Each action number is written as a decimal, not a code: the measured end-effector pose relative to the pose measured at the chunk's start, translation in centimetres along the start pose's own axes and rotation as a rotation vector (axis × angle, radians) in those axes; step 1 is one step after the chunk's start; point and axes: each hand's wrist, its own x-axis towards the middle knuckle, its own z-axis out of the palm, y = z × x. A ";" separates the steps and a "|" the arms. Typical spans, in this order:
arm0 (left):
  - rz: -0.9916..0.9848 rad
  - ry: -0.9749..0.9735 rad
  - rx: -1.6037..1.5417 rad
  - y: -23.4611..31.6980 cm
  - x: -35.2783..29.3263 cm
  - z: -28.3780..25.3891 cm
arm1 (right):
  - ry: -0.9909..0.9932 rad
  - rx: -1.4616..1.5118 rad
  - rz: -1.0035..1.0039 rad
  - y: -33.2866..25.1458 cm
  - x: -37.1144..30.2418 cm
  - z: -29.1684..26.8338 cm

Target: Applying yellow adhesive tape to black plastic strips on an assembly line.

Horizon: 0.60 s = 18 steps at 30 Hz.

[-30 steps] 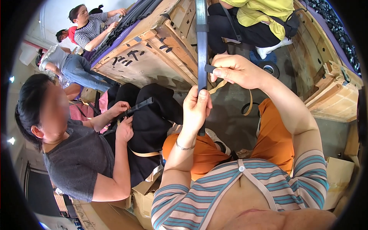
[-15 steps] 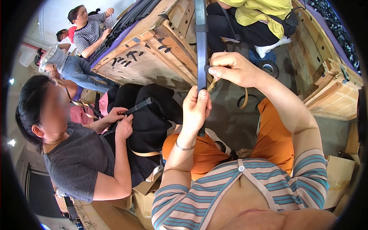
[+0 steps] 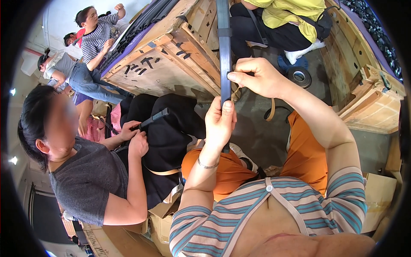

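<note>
A long dark metal bar (image 3: pixel 225 51) stands almost upright in front of me, running out past the top edge, with a black band around its upper part. My left hand (image 3: pixel 220 122) is wrapped around the bar's lower part, thumb along its face. Just above, on the right side, my right hand (image 3: pixel 261 78) pinches a narrow strip of tape (image 3: pixel 271 110) against the bar's edge. Black on one side and tan on the other, the strip hangs in a loop below the right hand. Its end under the thumb is hidden.
On my left a seated co-worker (image 3: pixel 94 180) holds a short black bar. A wooden crate (image 3: pixel 158 75) stands ahead, another crate (image 3: pixel 372 105) at right. Black tape rolls (image 3: pixel 299 77) lie near a person in yellow (image 3: pixel 293 19). Cardboard boxes (image 3: pixel 379 192) sit beside and behind me.
My right thumb has shifted slightly left onto the bar's edge, covering the black tape end that showed before. The hanging loop swung a little left. People at the far left changed posture.
</note>
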 end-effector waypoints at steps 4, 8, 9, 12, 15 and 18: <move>0.096 0.056 0.125 -0.3 0.0 0.1 | 0.097 0.097 -0.035 -0.1 0.2 0.8; 0.085 0.079 0.111 -0.5 0.4 0.2 | 0.158 0.118 -0.109 0.0 0.3 1.3; 0.064 0.076 0.104 -0.4 0.5 0.3 | 0.167 0.107 -0.066 0.1 0.4 1.2; -0.006 0.083 -0.056 -0.2 1.0 0.0 | 0.064 0.020 0.034 0.2 0.5 0.7; -0.059 0.101 -0.156 0.2 1.0 -0.4 | 0.061 -0.004 0.025 -0.1 0.1 -0.3; 0.106 0.171 -0.107 0.6 1.1 -0.8 | 0.056 -0.042 -0.016 -0.6 -0.5 -1.3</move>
